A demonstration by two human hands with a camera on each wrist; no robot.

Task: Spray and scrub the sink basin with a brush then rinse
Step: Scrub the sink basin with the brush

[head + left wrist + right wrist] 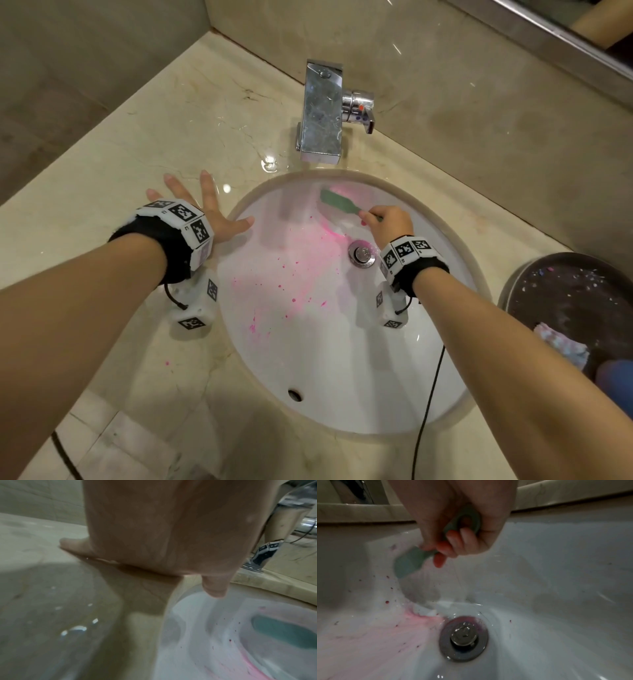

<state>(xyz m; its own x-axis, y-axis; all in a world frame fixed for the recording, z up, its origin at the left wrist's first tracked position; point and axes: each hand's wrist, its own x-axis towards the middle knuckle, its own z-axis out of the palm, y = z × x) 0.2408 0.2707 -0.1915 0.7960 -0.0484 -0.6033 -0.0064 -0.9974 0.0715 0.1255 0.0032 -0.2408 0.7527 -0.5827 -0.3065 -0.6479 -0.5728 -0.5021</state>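
Observation:
A white oval sink basin (pixel 342 359) carries pink stains and specks (pixel 301 246) on its left and back wall. My right hand (pixel 387 222) grips the handle of a green brush (pixel 337 204), whose head lies against the back wall just under the tap. From the right wrist view, my fingers (pixel 453 545) curl round the brush (pixel 407 563) handle above the chrome drain (pixel 464 639). My left hand (pixel 205 209) rests flat with spread fingers on the counter at the basin's left rim; its thumb (pixel 216 586) hangs over the basin (pixel 197 649).
A square chrome tap (pixel 322 113) with a side lever stands behind the basin on the beige marble counter (pixel 154 130). A dark round bin (pixel 575 301) with scraps sits at the right. A black cable (pixel 428 404) trails over the front rim. The drain (pixel 361 255) lies beside my right wrist.

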